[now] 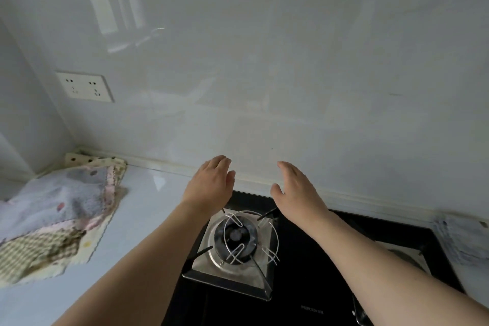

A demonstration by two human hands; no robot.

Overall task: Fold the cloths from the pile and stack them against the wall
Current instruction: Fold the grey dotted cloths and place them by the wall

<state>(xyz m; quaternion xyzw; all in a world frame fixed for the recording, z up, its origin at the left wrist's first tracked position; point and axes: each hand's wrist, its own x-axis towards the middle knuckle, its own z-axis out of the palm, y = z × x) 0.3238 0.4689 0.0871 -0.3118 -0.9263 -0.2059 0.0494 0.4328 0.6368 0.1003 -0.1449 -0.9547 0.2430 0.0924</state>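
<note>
A loose pile of patterned cloths (57,206) lies on the white counter at the far left, reaching into the corner by the wall; grey, pink, cream dotted and green checked pieces overlap. My left hand (210,182) and my right hand (299,190) hover side by side above the back edge of the stove, near the wall, fingers straight and relaxed, holding nothing. Both are well to the right of the pile. Another light cloth (461,241) lies at the right edge, beside the stove.
A black glass gas stove (304,286) fills the lower middle, with a left burner and wire pan support (238,235) under my forearms and a second burner (404,254) at right. A white wall socket (84,86) sits on the glossy wall. White counter (148,193) separates pile and stove.
</note>
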